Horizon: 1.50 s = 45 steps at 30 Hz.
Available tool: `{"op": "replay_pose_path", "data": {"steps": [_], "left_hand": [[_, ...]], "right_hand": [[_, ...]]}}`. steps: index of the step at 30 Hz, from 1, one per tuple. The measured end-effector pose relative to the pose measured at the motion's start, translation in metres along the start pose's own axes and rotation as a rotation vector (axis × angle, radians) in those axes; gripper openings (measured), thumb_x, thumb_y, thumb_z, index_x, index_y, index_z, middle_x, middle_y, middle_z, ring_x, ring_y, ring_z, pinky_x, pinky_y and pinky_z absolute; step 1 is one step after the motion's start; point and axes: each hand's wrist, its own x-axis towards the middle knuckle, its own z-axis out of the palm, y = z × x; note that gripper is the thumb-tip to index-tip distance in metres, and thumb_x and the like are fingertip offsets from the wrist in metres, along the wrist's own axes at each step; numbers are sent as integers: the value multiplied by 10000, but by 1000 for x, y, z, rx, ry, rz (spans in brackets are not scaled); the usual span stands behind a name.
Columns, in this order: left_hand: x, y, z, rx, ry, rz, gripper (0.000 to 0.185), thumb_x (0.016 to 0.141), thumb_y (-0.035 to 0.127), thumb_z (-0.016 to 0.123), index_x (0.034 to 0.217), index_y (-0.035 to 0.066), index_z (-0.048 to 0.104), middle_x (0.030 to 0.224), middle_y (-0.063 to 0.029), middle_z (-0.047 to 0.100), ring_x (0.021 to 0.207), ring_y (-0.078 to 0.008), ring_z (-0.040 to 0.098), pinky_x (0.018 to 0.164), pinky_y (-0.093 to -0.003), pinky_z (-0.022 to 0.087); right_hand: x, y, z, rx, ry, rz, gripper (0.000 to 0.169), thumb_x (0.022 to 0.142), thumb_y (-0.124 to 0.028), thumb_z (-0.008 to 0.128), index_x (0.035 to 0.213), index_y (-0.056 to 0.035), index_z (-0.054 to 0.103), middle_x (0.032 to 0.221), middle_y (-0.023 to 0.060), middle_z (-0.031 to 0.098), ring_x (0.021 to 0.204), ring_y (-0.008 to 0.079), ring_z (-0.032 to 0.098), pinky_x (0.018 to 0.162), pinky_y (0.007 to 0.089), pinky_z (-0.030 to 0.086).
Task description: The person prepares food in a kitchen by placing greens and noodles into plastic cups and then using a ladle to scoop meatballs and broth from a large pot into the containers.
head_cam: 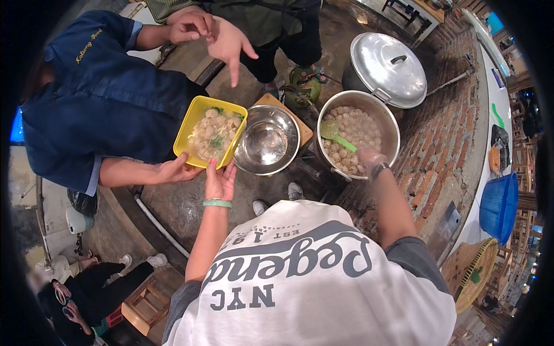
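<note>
My left hand (220,182) grips the near right corner of a yellow square container (181,137), thumb on its rim. Meatballs (212,126), pale noodles or sprouts and green leaves lie inside it. A co-worker's hand (178,168) supports the same container at its near left corner. On the right, my right hand (371,159), in a clear plastic glove, holds a green slotted spoon (344,142). The spoon's head rests over several meatballs in broth, inside a large metal pot (393,129).
A steel bowl (266,140) sits on a wooden stool (305,129) between container and pot. Behind the pot stands another pot with a metal lid (385,65). A green gas cylinder (303,88) is on the floor. The brick wall (446,129) borders the right; another person's hand (231,47) points downward.
</note>
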Motion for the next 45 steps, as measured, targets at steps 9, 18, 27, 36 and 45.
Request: {"op": "replay_pose_path", "data": {"steps": [9,18,27,36,45], "left_hand": [[5,-3,-1,-35,-16,19,517,828,360,706,1233,111,504,1176,-56,583,1074,-216,582,928,-340,443],[16,-16,1,-88,-54,85,418,858,265,684,1193,68,530,1093,-62,625,911,-167,636,782,-284,525],[9,-24,17,-118,-39,60,388,847,231,688,1171,132,497,1115,-7,580,958,-135,562,804,-268,445],[16,-36,20,-39,-78,5,390,839,277,691,1162,158,506,1069,2,593,907,-113,566,789,-252,444],[8,-19,30,-99,-19,36,433,844,334,686,1181,117,524,1165,-46,589,1089,-176,551,967,-334,398]], "right_hand": [[-40,44,12,717,229,-81,281,844,-176,518,1038,-18,646,695,56,555,585,158,505,517,314,417],[-163,8,-76,541,342,-74,344,895,-174,541,1223,-93,598,943,51,621,811,149,561,661,283,473],[-196,-69,-143,1041,-44,-321,342,879,-171,568,1188,-27,599,601,-73,480,460,30,361,436,190,316],[-155,-164,-155,867,-139,-565,324,885,-157,605,1177,-19,590,673,-90,466,571,15,382,499,169,308],[-115,-171,-85,-471,864,-893,375,831,-116,558,1203,-76,543,676,127,591,564,312,606,502,445,497]]}}
